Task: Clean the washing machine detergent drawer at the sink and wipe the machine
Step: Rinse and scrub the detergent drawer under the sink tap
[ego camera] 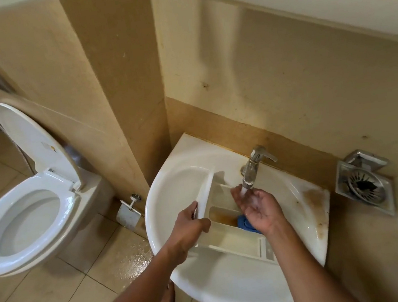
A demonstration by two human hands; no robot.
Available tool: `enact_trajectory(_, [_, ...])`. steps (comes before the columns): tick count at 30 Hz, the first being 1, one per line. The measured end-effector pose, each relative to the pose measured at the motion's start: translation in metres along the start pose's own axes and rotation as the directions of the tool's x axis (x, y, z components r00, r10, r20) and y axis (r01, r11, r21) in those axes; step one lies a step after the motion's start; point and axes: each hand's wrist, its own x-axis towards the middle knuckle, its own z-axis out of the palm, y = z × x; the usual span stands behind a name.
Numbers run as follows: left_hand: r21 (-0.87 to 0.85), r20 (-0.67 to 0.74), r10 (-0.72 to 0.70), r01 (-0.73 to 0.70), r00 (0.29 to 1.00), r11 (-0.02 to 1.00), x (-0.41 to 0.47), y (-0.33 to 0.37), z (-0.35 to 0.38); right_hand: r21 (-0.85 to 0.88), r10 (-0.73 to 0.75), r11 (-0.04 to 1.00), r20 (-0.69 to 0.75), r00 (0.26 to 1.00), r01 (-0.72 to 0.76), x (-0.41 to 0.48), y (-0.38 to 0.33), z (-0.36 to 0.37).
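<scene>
left grip (189,224) on smooth white plastic drawer (231,240)

The white detergent drawer (231,239) lies across the basin of the white sink (168,194). Its front panel (206,195) stands upright toward the sink's left. Brown residue stains its compartments, and a blue insert (245,223) sits toward the sink's right.
</scene>
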Motion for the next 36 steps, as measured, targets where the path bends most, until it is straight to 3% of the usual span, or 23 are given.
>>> enact_trajectory(3, [0.034, -0.051, 0.037, -0.035, 0.998, 0.999, -0.004, 0.003, -0.006, 0.052, 0.073, 0.996, 0.058, 0.996, -0.076, 0.009, 0.012, 0.009])
enact_trajectory(5, [0.026, -0.053, 0.048, -0.046, 0.997, 0.999, -0.006, 0.005, -0.01, -0.19, 0.125, 0.977, 0.122, 0.985, -0.1, 0.002, 0.016, 0.013])
enact_trajectory(6, [0.027, -0.045, 0.042, -0.04, 0.998, 0.999, -0.006, 0.007, -0.011, -0.408, 0.112, 0.912, 0.151, 0.982, -0.041, -0.004, 0.019, 0.015])
enact_trajectory(7, [0.034, -0.034, 0.033, -0.032, 0.999, 0.999, -0.007, 0.01, -0.01, -0.652, 0.075, 0.755, 0.185, 0.98, 0.065, -0.012, 0.02, 0.018])
enact_trajectory(8, [0.043, -0.018, 0.018, -0.017, 1.0, 0.999, -0.008, 0.01, -0.008, -0.856, 0.029, 0.484, 0.224, 0.974, 0.182, -0.02, 0.022, 0.02])
enact_trajectory(10, [0.033, 0.014, -0.022, 0.022, 1.0, 0.999, -0.008, 0.009, -0.003, -0.949, -0.045, -0.082, 0.308, 0.95, 0.303, -0.03, 0.02, 0.018])
enact_trajectory(11, [-0.01, 0.03, -0.052, 0.052, 0.998, 0.999, -0.006, 0.006, -0.002, -0.918, -0.1, -0.276, 0.321, 0.942, 0.284, -0.034, 0.015, 0.015])
enact_trajectory(13, [-0.15, 0.069, -0.123, 0.133, 0.99, 0.98, -0.009, 0.006, -0.001, -0.862, -0.264, -0.491, 0.285, 0.921, 0.127, -0.042, -0.003, 0.001])
enact_trajectory(14, [-0.199, 0.075, -0.156, 0.168, 0.985, 0.965, -0.012, 0.006, 0.0, -0.854, -0.32, -0.516, 0.256, 0.912, 0.059, -0.045, -0.011, -0.009])
enact_trajectory(16, [-0.232, 0.068, -0.176, 0.187, 0.982, 0.954, -0.017, 0.01, 0.003, -0.888, -0.339, -0.458, 0.212, 0.916, 0.036, -0.051, -0.02, -0.028])
enact_trajectory(19, [-0.087, -0.04, -0.141, 0.137, 0.989, 0.987, -0.025, 0.02, 0.012, -0.917, -0.268, -0.392, 0.192, 0.944, 0.075, -0.048, -0.008, -0.051])
enact_trajectory(22, [0.13, -0.121, -0.073, 0.089, 0.99, 0.988, -0.034, 0.035, 0.017, -0.972, -0.27, -0.178, 0.195, 0.943, 0.151, -0.036, 0.016, -0.07])
enact_trajectory(25, [0.412, -0.175, 0.089, -0.009, 0.98, 0.911, -0.041, 0.048, 0.019, -0.973, -0.325, 0.004, 0.219, 0.92, 0.233, -0.033, 0.038, -0.074])
enact_trajectory(28, [0.61, -0.176, 0.246, -0.091, 0.953, 0.788, -0.047, 0.055, 0.024, -0.957, -0.349, 0.12, 0.21, 0.913, 0.266, -0.028, 0.052, -0.071])
enact_trajectory(31, [0.694, -0.169, 0.314, -0.113, 0.934, 0.711, -0.05, 0.052, 0.032, -0.9, -0.31, 0.342, 0.163, 0.937, 0.27, -0.017, 0.059, -0.067])
enact_trajectory(35, [0.716, -0.193, 0.38, -0.135, 0.905, 0.685, -0.054, 0.05, 0.04, -0.835, -0.261, 0.5, 0.105, 0.96, 0.228, -0.018, 0.059, -0.054])
enact_trajectory(36, [0.697, -0.206, 0.37, -0.129, 0.906, 0.705, -0.054, 0.05, 0.04, -0.835, -0.284, 0.498, 0.096, 0.954, 0.233, -0.018, 0.057, -0.053])
